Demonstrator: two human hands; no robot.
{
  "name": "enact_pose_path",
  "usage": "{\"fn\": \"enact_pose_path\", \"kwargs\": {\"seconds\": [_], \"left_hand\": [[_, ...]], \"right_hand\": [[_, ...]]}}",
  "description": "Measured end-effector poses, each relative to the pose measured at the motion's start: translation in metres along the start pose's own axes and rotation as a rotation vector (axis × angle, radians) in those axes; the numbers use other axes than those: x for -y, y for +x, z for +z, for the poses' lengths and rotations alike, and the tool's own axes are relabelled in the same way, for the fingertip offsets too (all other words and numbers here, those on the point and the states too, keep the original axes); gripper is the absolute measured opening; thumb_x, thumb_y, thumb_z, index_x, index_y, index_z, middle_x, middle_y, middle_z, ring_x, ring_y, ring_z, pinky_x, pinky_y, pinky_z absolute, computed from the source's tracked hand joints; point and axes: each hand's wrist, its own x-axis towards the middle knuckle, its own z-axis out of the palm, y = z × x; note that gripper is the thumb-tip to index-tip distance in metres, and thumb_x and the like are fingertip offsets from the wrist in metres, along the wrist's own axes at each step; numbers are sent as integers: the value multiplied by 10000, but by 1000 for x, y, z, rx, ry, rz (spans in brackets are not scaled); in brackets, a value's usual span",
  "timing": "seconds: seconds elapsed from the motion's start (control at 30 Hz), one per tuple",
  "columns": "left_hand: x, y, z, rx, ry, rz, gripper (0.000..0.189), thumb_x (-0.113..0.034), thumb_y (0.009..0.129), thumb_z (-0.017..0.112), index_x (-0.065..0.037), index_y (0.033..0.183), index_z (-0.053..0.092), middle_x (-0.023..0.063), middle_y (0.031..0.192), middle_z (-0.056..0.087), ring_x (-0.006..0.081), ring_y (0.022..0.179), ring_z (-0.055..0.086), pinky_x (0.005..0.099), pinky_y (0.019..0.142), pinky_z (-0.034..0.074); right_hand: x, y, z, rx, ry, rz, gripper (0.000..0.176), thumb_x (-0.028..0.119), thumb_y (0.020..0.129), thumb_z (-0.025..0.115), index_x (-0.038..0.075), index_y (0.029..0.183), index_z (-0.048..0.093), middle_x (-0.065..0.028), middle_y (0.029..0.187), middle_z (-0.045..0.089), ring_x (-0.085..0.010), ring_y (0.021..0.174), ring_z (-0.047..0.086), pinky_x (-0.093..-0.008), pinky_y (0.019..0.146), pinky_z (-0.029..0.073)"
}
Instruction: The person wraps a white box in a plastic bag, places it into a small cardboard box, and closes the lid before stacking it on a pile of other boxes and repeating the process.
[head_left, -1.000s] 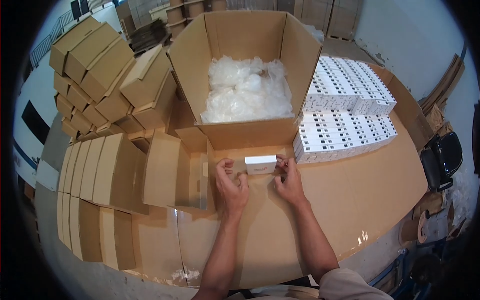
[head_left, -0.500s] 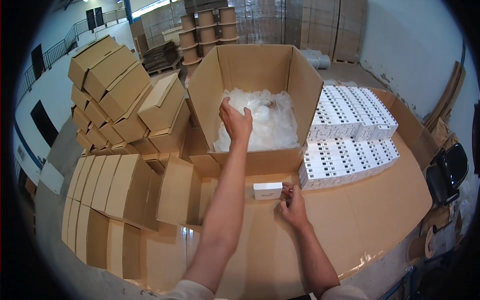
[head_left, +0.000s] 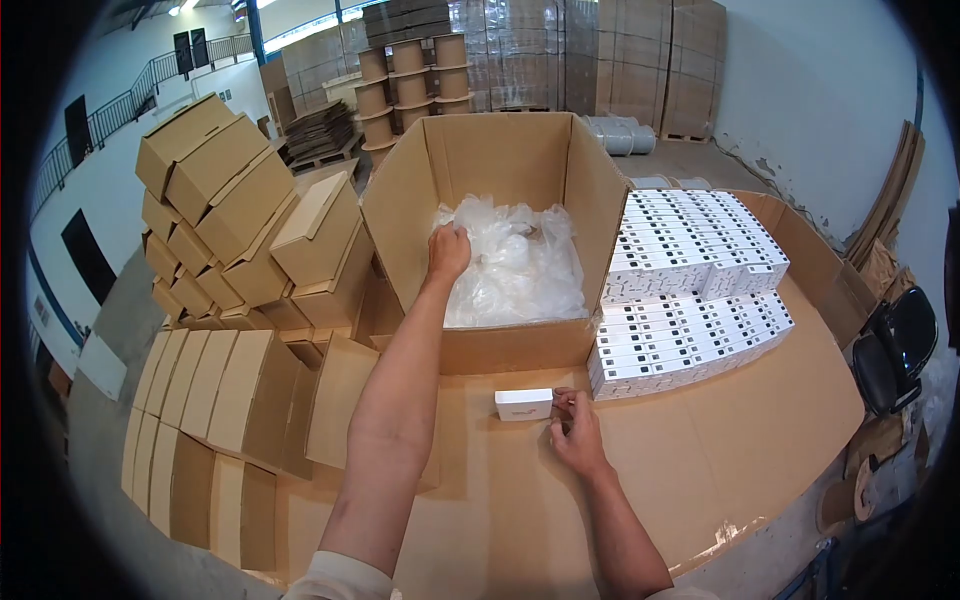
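My left hand (head_left: 449,254) reaches into a large open cardboard box (head_left: 500,150). Its fingers are curled closed at the left side of a heap of clear plastic bags (head_left: 515,265), seemingly gripping a bag; the fingertips are partly hidden. On the cardboard-covered table (head_left: 690,470), a small white box (head_left: 523,405) stands on its long edge with faint print on its front. Closed around the right end of that box are the fingers of my right hand (head_left: 580,436).
Stacked white boxes (head_left: 700,240) with dark label squares stand on the right. Brown cartons (head_left: 230,210) are piled on the left, with more cartons (head_left: 200,385) in rows nearer me. Behind are cardboard spools (head_left: 410,75); a black chair (head_left: 890,345) is at far right.
My left hand has gone from open above the plastic bags to closed against them. My right hand stays at the end of the small white box. The camera view has shifted slightly.
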Motion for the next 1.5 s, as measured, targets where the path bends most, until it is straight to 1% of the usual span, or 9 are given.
{"fn": "enact_pose_path", "kwargs": {"seconds": [0.17,0.3,0.4,0.5,0.7,0.9,1.0,1.2,1.5], "left_hand": [[13,6,0,-225,-291,143,339,-156,968,606,-22,1279,619,282,1296,641,473,1109,644,494,1019,490],[-29,-20,-38,-91,-457,59,288,-221,1027,624,-31,1241,648,197,1142,680,242,657,701,409,668,586],[0,1,-29,-41,-152,98,271,-250,1035,625,-31,1178,697,208,1213,648,307,775,721,418,746,588],[14,8,-14,-187,-47,395,293,-273,1027,643,-3,1103,727,224,1216,650,343,946,713,420,837,568],[-34,2,-41,-320,-124,375,297,-261,992,683,31,1031,723,246,1272,653,389,1136,646,467,941,503],[-92,-10,-84,-308,-420,234,250,-222,982,698,28,981,702,156,950,744,277,812,727,383,780,551],[-115,-25,-98,-372,-614,293,219,-192,985,707,26,1007,696,98,873,737,176,773,706,333,754,551],[-135,-96,-128,-267,-1006,340,187,-74,983,707,56,1108,658,68,1013,722,112,915,674,273,817,543],[-69,-302,-88,-63,-1036,-61,183,-17,992,680,37,1161,637,47,1057,709,91,962,660,244,847,534]], "right_hand": [[3,-1,0,-2,2,6,391,-87,862,590,-15,1226,470,-211,1336,599,-336,1213,664,-402,903,592],[1,-1,1,3,-2,15,390,-81,864,593,-20,1229,472,-212,1328,602,-338,1214,663,-406,924,584],[-2,-1,1,6,-23,-5,387,-77,866,595,-24,1232,482,-211,1315,610,-337,1215,662,-408,926,585],[1,-1,0,11,-36,-7,390,-74,864,600,-25,1235,492,-213,1300,618,-338,1213,662,-406,919,590],[7,-2,-1,-1,-42,19,392,-61,859,604,-28,1232,491,-214,1262,634,-346,1190,671,-406,970,556],[8,-4,-1,-13,-9,7,399,-64,846,584,-27,1231,488,-210,1230,645,-342,1162,686,-401,984,546],[3,-6,0,-53,21,30,402,-73,845,555,-22,1237,485,-201,1190,657,-311,1148,697,-390,949,563],[-14,-14,2,-178,113,-8,391,-99,861,504,-5,1241,493,-173,1120,682,-238,1057,729,-340,838,587],[-1,-59,-5,-280,297,94,296,-27,882,629,34,1164,565,-78,931,640,-126,842,639,-249,730,504]]}}
